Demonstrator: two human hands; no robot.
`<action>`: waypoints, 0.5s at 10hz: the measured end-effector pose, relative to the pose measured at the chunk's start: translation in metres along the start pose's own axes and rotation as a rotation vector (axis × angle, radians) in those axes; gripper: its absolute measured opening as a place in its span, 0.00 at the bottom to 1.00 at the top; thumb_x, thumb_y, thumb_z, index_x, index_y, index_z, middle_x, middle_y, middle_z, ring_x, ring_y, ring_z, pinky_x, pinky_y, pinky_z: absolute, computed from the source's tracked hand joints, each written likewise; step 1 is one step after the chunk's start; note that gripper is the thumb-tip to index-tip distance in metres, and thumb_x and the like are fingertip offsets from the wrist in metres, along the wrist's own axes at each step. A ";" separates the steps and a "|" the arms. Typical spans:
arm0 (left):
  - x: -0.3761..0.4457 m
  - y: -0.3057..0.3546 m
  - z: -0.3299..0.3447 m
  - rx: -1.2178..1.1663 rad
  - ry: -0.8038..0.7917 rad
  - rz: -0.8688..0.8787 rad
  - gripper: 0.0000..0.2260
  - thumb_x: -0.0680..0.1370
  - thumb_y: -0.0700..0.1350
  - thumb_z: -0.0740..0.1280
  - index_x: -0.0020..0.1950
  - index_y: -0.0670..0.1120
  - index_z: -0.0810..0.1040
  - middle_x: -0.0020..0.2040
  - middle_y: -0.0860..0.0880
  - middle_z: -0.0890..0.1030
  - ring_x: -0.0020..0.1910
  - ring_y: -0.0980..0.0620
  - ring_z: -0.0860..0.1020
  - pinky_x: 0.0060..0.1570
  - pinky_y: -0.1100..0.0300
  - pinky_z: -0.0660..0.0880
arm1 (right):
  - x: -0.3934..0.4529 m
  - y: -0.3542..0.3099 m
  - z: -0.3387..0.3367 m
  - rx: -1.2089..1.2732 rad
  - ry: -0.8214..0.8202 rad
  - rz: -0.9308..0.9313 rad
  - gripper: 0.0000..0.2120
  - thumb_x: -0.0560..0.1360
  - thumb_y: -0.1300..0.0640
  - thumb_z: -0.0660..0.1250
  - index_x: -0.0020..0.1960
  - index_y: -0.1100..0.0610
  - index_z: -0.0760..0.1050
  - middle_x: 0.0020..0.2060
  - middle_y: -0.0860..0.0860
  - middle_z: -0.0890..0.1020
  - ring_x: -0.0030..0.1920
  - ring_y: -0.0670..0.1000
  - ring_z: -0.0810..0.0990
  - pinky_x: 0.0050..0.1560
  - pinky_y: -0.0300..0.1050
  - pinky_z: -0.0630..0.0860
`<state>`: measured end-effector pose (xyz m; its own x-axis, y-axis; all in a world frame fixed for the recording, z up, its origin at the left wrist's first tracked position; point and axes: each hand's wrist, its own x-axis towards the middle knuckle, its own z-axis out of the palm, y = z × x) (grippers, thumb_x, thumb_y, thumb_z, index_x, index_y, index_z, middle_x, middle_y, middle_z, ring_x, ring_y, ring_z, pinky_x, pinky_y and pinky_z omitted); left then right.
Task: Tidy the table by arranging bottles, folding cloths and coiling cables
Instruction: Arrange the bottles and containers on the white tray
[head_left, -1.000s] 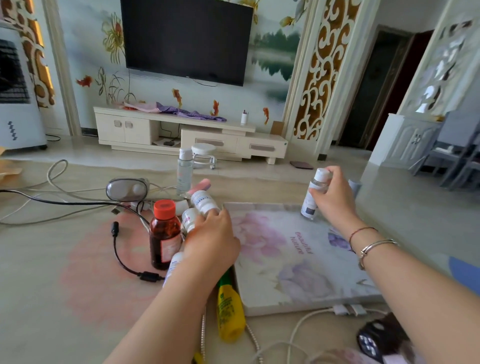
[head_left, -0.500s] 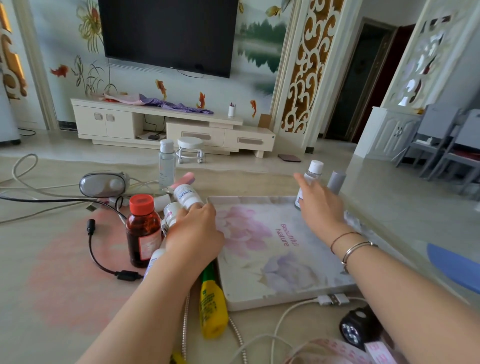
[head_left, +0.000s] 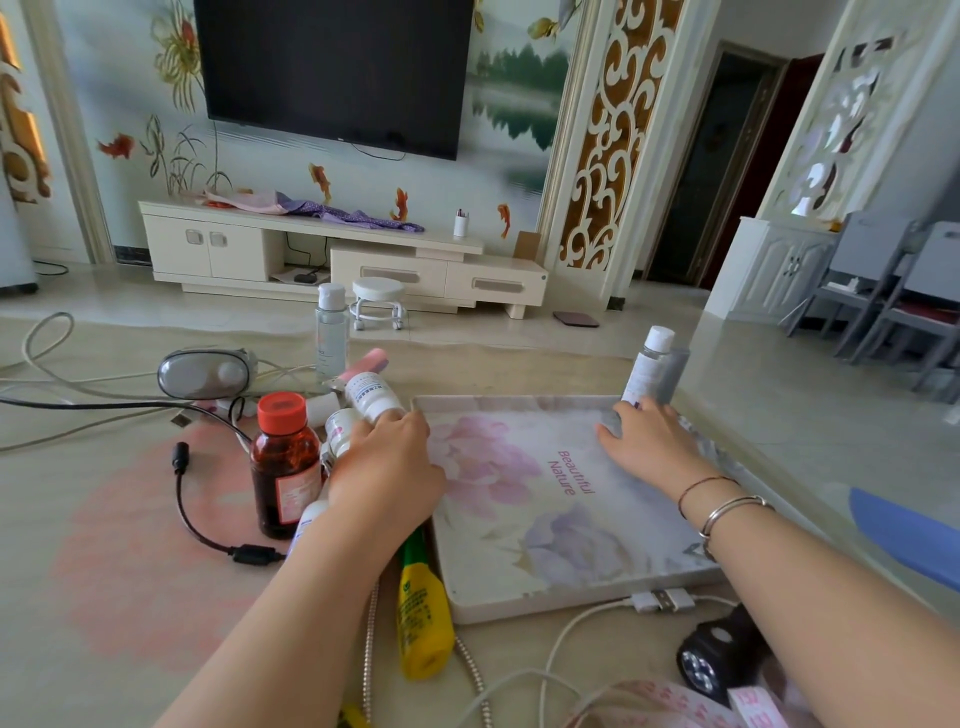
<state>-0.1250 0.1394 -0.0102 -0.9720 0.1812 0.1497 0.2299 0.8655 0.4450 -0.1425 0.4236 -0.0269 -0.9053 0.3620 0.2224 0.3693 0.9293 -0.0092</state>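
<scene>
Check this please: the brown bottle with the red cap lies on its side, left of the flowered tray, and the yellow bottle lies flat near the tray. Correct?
Not quite. In the head view the brown bottle stands upright, left of the flowered tray. The yellow bottle does lie flat near the tray.

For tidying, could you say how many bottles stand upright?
3: clear bottle at back, brown bottle left of tray, white-capped bottle at tray's far corner; another may hide behind it.
</scene>
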 end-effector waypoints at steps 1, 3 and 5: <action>0.000 0.000 -0.001 -0.003 -0.001 -0.002 0.16 0.76 0.45 0.62 0.64 0.48 0.70 0.62 0.49 0.71 0.61 0.45 0.66 0.48 0.55 0.69 | 0.000 -0.002 -0.003 0.014 -0.006 0.004 0.21 0.79 0.44 0.55 0.64 0.57 0.70 0.65 0.58 0.69 0.64 0.62 0.68 0.58 0.52 0.71; 0.001 0.002 -0.001 -0.082 0.041 -0.095 0.14 0.78 0.42 0.58 0.64 0.47 0.71 0.60 0.45 0.70 0.59 0.43 0.67 0.49 0.55 0.68 | 0.005 -0.023 -0.021 0.197 0.073 -0.139 0.14 0.79 0.54 0.56 0.61 0.57 0.72 0.59 0.55 0.74 0.60 0.57 0.72 0.55 0.49 0.72; 0.006 -0.006 -0.003 -0.288 0.156 -0.183 0.18 0.76 0.37 0.57 0.66 0.42 0.68 0.56 0.42 0.72 0.53 0.43 0.71 0.49 0.57 0.67 | 0.027 -0.110 -0.058 0.640 0.048 -0.354 0.10 0.80 0.59 0.58 0.58 0.54 0.75 0.54 0.53 0.78 0.51 0.52 0.77 0.44 0.43 0.73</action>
<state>-0.1324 0.1337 -0.0092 -0.9843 -0.0567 0.1672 0.0787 0.7065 0.7033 -0.1953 0.3271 0.0367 -0.9320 0.0422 0.3600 -0.1517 0.8567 -0.4929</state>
